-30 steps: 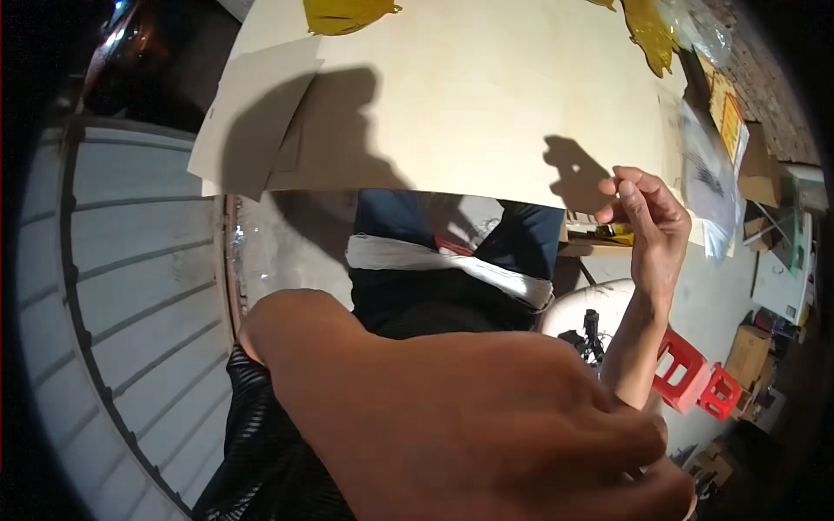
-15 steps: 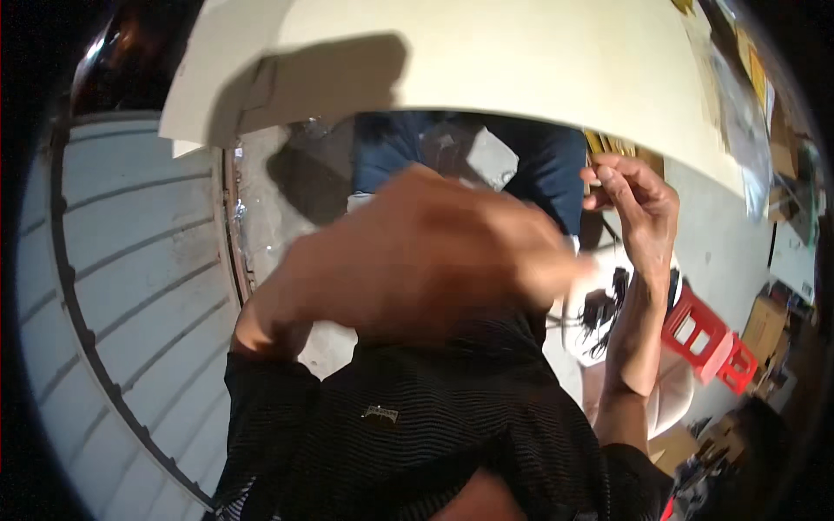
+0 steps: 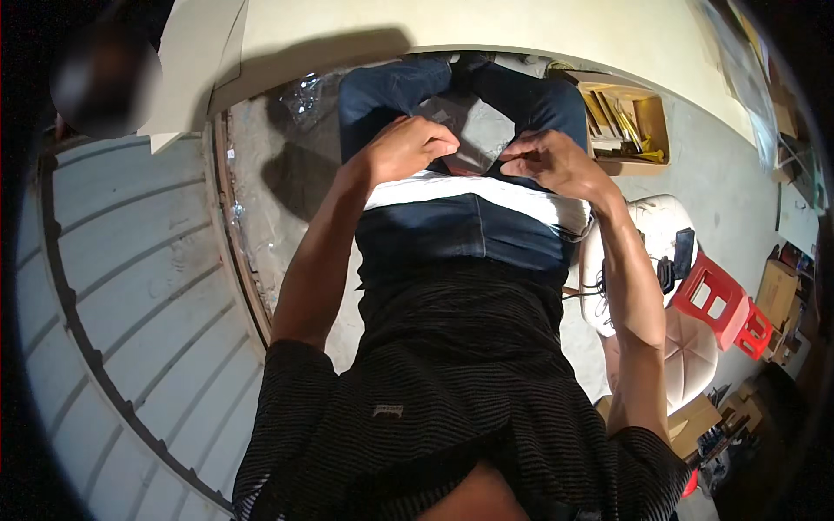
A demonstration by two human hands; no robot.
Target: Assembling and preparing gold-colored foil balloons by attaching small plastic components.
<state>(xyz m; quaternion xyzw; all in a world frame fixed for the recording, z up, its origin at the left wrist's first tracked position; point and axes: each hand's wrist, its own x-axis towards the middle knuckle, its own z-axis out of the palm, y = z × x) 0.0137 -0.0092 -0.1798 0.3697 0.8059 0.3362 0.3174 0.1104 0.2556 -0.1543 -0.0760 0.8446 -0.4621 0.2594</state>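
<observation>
Both my hands are over my lap, between the thighs of my blue jeans [image 3: 421, 230]. My left hand [image 3: 404, 149] has its fingers bent and drawn together, the tips pointing inward. Opposite it, my right hand [image 3: 560, 167] is curled with thumb and fingers closed. Whatever lies in either hand is too small or hidden to name. A white strip, perhaps cloth [image 3: 486, 193], crosses my thighs just below both hands. Beyond the fingertips, a pale grey patch [image 3: 489, 130] shows between my knees; I cannot tell what it is.
A large cream board or tabletop [image 3: 521, 26] spans the far side above my knees. Right of my knees stands an open cardboard box [image 3: 658, 117] with yellow items. Further right are a pale cushioned seat [image 3: 638, 226] and a red plastic stool [image 3: 712, 300]. Grey slatted panelling [image 3: 130, 252] runs along the left.
My left hand has gone from a blurred sweep across my body to the far side of my lap. My right hand has come inward from the right. The view has shifted, showing the box more fully.
</observation>
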